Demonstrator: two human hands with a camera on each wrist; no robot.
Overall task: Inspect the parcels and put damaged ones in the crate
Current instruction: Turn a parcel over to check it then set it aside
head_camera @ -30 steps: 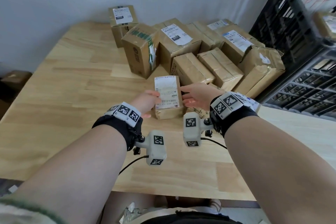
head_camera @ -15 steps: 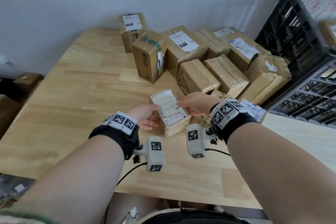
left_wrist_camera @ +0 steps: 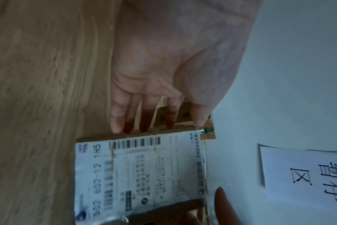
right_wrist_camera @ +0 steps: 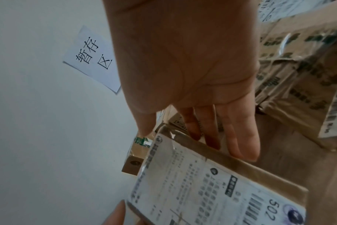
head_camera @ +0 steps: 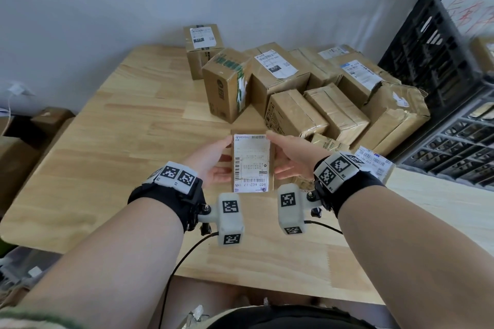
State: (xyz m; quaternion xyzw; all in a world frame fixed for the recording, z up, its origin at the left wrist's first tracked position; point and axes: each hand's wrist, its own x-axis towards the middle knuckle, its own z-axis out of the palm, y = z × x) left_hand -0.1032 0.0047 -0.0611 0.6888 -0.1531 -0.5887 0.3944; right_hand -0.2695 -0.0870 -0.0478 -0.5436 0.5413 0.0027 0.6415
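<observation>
A small brown parcel [head_camera: 251, 163] with a white shipping label facing me is held up above the wooden table [head_camera: 120, 141], clamped between both hands. My left hand [head_camera: 216, 163] presses its left side with straight fingers [left_wrist_camera: 117, 121]. My right hand [head_camera: 288, 157] presses the right side the same way, fingers [right_wrist_camera: 238, 137] flat along the edge. The label [left_wrist_camera: 144, 175] [right_wrist_camera: 212, 190] looks wrinkled under clear tape. The black plastic crate [head_camera: 441, 61] stands at the right end of the table.
A pile of brown parcels [head_camera: 294, 93] fills the back of the table, among them a crushed, torn one [head_camera: 395, 117] against the crate. A flat labelled parcel [head_camera: 374, 161] lies beyond my right wrist. Cartons [head_camera: 16, 147] sit on the floor at left.
The small parcel lay on the table between my hands a second ago. Both hands have lifted it and turned it so that its label faces me.
</observation>
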